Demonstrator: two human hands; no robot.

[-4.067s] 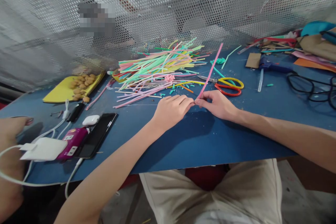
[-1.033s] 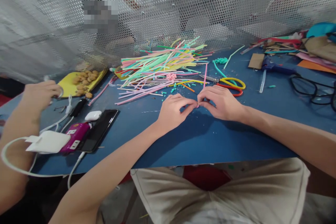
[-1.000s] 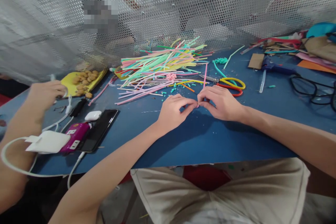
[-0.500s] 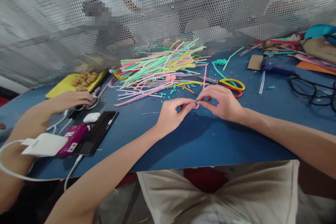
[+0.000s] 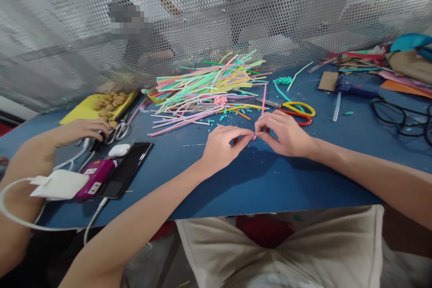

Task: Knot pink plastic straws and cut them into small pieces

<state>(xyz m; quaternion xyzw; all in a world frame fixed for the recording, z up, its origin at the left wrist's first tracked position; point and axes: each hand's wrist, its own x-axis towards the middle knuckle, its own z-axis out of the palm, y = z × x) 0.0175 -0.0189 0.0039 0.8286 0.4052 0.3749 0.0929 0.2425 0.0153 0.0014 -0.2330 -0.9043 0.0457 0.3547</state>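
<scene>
My left hand (image 5: 222,144) and my right hand (image 5: 281,130) meet fingertip to fingertip over the blue table (image 5: 236,180). Both pinch the near end of a thin pink straw (image 5: 263,94), which runs away from me toward the scissors. The fingers of each hand are curled and closed on it. A big heap of coloured straws (image 5: 205,85) lies just beyond my hands. Scissors with yellow and red handles (image 5: 297,111) rest to the right of the straw.
Another person's hand (image 5: 81,129) rests at the left by small scissors (image 5: 118,129). Near it lie a black phone (image 5: 123,173), a pink power bank (image 5: 94,177), a white charger (image 5: 57,184) and a yellow tray of nuts (image 5: 108,101). A glue gun (image 5: 351,87), black cable (image 5: 401,114) and paper scraps sit at the right.
The straw stood long and raised four seconds ago; now only a shorter length shows beyond my pinching fingers. The other person's hand came down from the air onto the table by the small scissors.
</scene>
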